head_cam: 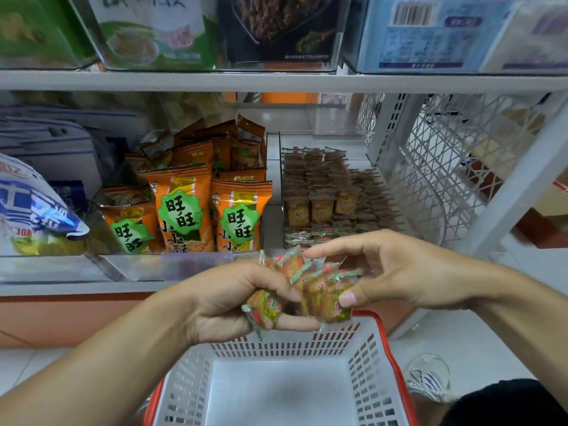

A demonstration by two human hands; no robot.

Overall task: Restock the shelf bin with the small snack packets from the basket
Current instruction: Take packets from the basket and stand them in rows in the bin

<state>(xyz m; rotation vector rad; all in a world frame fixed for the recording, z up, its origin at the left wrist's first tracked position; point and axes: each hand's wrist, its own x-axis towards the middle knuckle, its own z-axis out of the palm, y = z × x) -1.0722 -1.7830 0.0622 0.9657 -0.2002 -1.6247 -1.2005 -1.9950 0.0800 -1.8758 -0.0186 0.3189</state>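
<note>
Below a white store shelf [276, 83], seen from a head-worn camera looking down, two bare hands meet over a white plastic basket [362, 364] with a red rim. Both hands share one loose bunch of small snack packets [316, 281], brown squares in clear wrappers with green and pink crimped edges. The left hand [233, 302] is curled shut around several packets at the lower left of the bunch, one poking out beneath its fingers. The right hand [396, 272] pinches the right side of the bunch, thumb pressed on the front of a packet and fingers arched over the top. The basket floor that shows is bare, so this handful looks like the last of the stock, though the nearest corners are out of view. Straight ahead on the lower shelf sits the clear shelf bin [436, 216], already holding neat rows of the same brown packets [322, 195] standing upright, with flat ones lying along its front edge. Beside it on the left is another clear bin of larger orange snack bags [181, 210] with green labels. The step in hand appears to be gathering and squaring the bunch before loading. The next move would call for lifting the packets forward over the bin's front wall and setting them upright in line with the rows, without knocking the standing ones over or dropping loose packets.
</note>
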